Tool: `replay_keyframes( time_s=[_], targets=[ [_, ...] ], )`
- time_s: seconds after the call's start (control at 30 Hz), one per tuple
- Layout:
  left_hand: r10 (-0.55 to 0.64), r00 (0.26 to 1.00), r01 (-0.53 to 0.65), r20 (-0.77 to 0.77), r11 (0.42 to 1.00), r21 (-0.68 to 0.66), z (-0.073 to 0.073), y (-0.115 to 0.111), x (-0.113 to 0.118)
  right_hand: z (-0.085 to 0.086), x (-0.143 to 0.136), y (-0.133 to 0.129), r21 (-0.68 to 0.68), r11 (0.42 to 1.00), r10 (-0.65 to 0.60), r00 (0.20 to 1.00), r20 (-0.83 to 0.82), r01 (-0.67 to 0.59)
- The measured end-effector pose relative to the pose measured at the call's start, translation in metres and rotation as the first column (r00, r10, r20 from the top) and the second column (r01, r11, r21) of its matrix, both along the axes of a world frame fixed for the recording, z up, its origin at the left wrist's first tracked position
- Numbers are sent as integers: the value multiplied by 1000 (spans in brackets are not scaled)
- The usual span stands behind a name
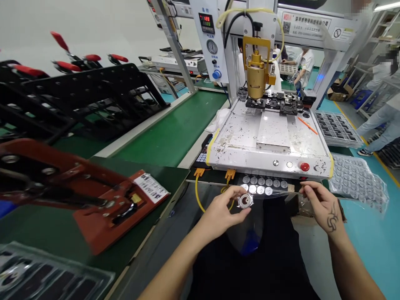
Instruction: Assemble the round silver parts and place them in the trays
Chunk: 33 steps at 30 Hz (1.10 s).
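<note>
My left hand [225,210] grips a small round metal watch case [245,201] between thumb and fingers, its ring face turned up toward me. Level with it on the right, my right hand [320,206] has thumb and index finger pinched together; what they hold, if anything, is too small to make out. Just beyond the hands, at the front edge of the machine, lies a clear sheet of round silver stickers [261,182]. Its right end runs close to my right fingertips, and I cannot tell whether they touch it.
A white press machine [240,137] with a brass-coloured head [256,77] stands ahead. An orange stick [308,125] lies on its bed. More sticker sheets [359,181] and a parts tray [337,128] sit right. A red-brown lever press [115,208] occupies the left bench. People are in the background.
</note>
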State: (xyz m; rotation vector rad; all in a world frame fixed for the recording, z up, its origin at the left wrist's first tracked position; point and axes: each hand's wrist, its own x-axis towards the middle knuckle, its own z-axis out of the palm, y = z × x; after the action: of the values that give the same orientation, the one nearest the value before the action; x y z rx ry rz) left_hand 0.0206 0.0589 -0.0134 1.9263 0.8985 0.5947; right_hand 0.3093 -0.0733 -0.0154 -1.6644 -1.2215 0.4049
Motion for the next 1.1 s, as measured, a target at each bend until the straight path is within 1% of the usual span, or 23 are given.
replay_keyframes(
  time_s=[0.03, 0.1, 0.17, 0.2, 0.27, 0.33, 0.43, 0.57, 0.63, 0.7, 0.77, 0.83, 0.9, 0.93, 0.97, 1.03, 1.07, 1.1],
  targets=[
    [-46, 999, 46, 11, 999, -10, -10, 6, 2, -10, 0, 4, -16, 1000, 19, 999, 29, -19],
    [-164, 985, 165, 44, 986, -18, -27, 16, 12, -29, -8, 17, -26, 991, 134, 982, 129, -132],
    [-273, 959, 273, 74, 962, -1, -40, 24, 27, -47, -19, 33, -36, 972, 232, 927, 294, -232],
    [-314, 946, 314, 78, 949, 11, -45, 28, 35, -54, -24, 42, -49, 967, 251, 893, 373, -252],
    [-366, 929, 365, 54, 930, 25, -55, 35, 48, -66, -30, 55, -73, 967, 250, 844, 474, -245],
    [-387, 922, 386, 23, 922, 35, -64, 40, 56, -75, -31, 63, -82, 969, 242, 828, 506, -234],
    [-384, 923, 383, 3, 922, 54, -71, 45, 60, -87, -29, 66, -74, 966, 249, 810, 531, -248],
    [-362, 932, 362, 1, 932, 30, -73, 47, 59, -104, -28, 56, -29, 947, 290, 810, 510, -320],
    [-353, 935, 353, 14, 935, 15, -73, 46, 59, -108, -27, 45, -12, 934, 319, 819, 477, -357],
    [-343, 939, 343, 15, 939, 21, -73, 45, 60, -105, -23, 32, 8, 942, 300, 855, 423, -335],
    [-334, 943, 333, 2, 942, 50, -73, 42, 62, -93, -18, 19, 27, 968, 225, 903, 366, -251],
    [-322, 947, 320, 3, 942, 95, -70, 36, 63, -74, -14, 10, 15, 989, 135, 953, 271, -144],
    [-298, 954, 292, 33, 948, 128, -64, 28, 61, -52, -14, 4, -54, 995, 86, 992, 90, -81],
    [-276, 960, 268, 53, 956, 119, -60, 22, 60, -41, -17, 3, -94, 992, 77, 997, -21, -79],
    [-247, 966, 241, 77, 967, 82, -55, 17, 57, -31, -21, 3, -127, 988, 75, 988, -132, -91],
    [-167, 974, 181, 153, 980, -82, -45, 4, 51, -15, -31, 5, -144, 980, 88, 954, -287, -134],
    [-119, 971, 160, 205, 968, -193, -39, -3, 48, -10, -36, 8, -138, 979, 95, 934, -344, -150],
    [-65, 963, 148, 262, 940, -308, -34, -10, 44, -6, -41, 11, -131, 978, 99, 911, -401, -164]
  ],
)
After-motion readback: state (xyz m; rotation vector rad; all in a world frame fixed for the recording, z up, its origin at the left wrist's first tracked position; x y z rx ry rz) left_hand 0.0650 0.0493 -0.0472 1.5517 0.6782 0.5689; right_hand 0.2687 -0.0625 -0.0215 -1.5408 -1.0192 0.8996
